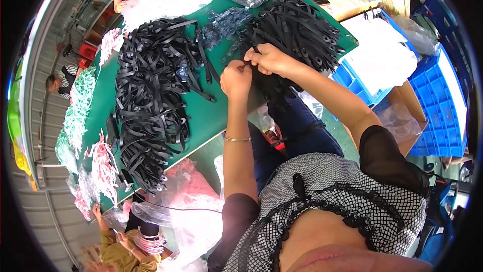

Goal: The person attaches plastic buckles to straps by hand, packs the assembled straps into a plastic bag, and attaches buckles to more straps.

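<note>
My left hand (pixel 236 79) is closed in a pinch above the near edge of the green table. Close to its right, my right hand (pixel 270 60) is also closed, its fingertips almost meeting the left ones. Between them is a thin black strap, mostly hidden by the fingers. A large heap of flat black straps (pixel 151 83) spreads to the left of my hands. Another bundle of black straps (pixel 299 33) lies beyond and right of them, and some straps hang near my lap. Small dark translucent pieces (pixel 224 23) are scattered between the two heaps.
The green table (pixel 206 116) carries mint-green straps (pixel 80 106) and pink straps (pixel 103 166) along its far left. Blue crates (pixel 440 106) stand at the right. A pink-filled plastic bag (pixel 193 196) sits below the table edge. Other people work at the left and far side.
</note>
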A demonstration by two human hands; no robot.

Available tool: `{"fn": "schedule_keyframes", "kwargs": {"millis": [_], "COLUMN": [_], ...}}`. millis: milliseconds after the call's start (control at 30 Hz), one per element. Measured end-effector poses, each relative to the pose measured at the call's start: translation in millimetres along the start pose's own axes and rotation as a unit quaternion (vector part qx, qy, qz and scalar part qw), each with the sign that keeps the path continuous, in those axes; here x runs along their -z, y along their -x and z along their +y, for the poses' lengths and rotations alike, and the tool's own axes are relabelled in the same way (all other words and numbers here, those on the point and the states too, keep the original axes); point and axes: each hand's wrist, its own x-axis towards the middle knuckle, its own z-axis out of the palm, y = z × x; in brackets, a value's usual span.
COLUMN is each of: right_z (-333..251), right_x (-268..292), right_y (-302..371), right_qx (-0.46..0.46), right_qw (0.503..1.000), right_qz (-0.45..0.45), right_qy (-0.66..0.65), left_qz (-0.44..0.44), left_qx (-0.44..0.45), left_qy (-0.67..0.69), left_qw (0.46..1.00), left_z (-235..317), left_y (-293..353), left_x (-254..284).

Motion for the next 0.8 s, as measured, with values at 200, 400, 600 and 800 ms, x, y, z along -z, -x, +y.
{"fn": "schedule_keyframes", "kwargs": {"millis": [200, 400, 600, 800], "right_z": [10, -4, -29, -45], "right_x": [-9, 17, 13, 16], "right_y": [2, -3, 14, 41], "right_qx": [0.093, 0.020, 0.041, 0.070], "right_qw": [0.993, 0.995, 0.982, 0.967], "right_qz": [0.056, -0.044, -0.033, -0.041], "right_qy": [0.055, -0.086, -0.184, -0.242], "left_qz": [-0.033, -0.079, -0.009, 0.014], "left_qx": [0.015, 0.016, -0.097, -0.134], "left_qy": [0.422, 0.438, -0.191, -0.121], "left_qw": [0.906, 0.895, 0.977, 0.984], "left_z": [-19, -13, -34, -44], "left_y": [-5, -32, -65, -55], "left_x": [-7, 11, 20, 18]}}
